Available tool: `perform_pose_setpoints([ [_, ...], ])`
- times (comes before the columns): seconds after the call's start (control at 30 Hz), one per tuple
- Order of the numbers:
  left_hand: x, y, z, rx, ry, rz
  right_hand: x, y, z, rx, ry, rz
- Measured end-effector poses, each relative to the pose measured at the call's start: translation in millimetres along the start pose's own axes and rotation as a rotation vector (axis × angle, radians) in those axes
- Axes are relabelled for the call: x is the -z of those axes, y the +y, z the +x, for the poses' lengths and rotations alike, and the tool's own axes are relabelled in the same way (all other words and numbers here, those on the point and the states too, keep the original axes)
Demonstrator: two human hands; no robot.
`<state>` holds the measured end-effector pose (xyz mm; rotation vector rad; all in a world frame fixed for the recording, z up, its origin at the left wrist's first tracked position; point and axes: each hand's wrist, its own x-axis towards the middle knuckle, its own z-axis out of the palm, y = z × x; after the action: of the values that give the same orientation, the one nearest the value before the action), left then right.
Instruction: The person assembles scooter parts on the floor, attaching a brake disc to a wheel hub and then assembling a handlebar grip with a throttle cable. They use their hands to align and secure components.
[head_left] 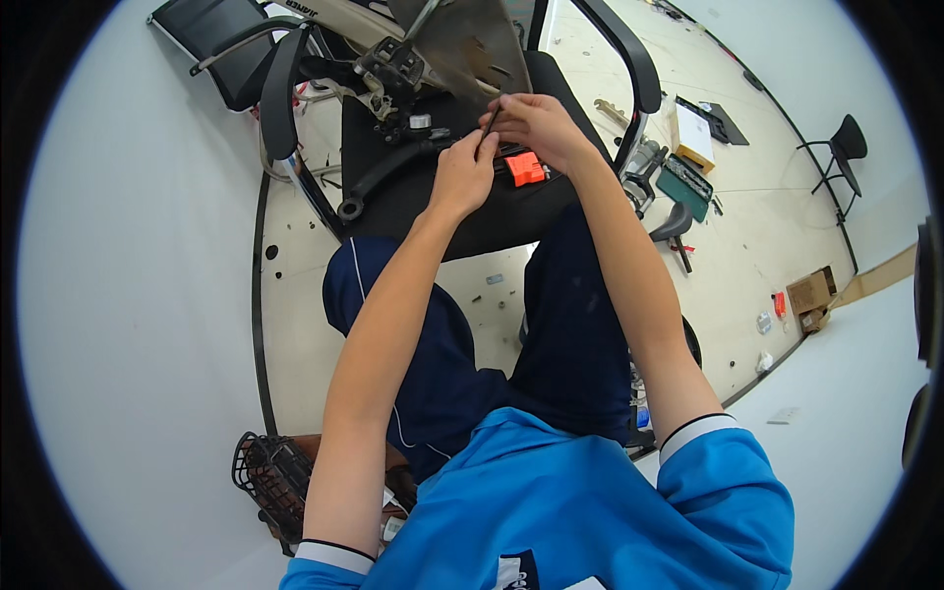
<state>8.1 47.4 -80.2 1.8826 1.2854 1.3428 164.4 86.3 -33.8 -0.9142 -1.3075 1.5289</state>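
Both of my hands are raised over a black chair seat [482, 221], close together. Between them is a thin dark rod [491, 120], slanting up to the right. My left hand [462, 175] is closed on its lower end, with thumb and fingers pinched. At the upper end, my right hand [541, 128] pinches it between thumb and fingertips. What kind of rod it is I cannot make out. Just below my right hand lies an orange-red block-like piece [525, 168]. Left of my left hand rests a black arm-shaped part [388, 171] with a ring at its end.
A scuffed metal plate [477, 44] and a dark mechanical assembly [391, 67] stand at the seat's far side. Black armrests [282, 93] flank it. On the floor at right are a green tool case [685, 187], a bicycle saddle [673, 222] and a box [693, 138].
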Motion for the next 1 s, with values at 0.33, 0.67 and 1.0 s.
perform_pose_setpoints([
  [0.33, -22, -29, -14, -0.345, -0.234, 0.603, 34, 11, -2, 0.14, 0.528, -0.566],
  [0.67, -39, -25, -8, -0.249, -0.176, 0.504, 59, 32, 13, -0.22, 0.376, -1.064],
  [1.0, -3, 28, -15, -0.135, -0.02, 0.434, -7, 19, -36, 0.65, 0.278, -0.779],
])
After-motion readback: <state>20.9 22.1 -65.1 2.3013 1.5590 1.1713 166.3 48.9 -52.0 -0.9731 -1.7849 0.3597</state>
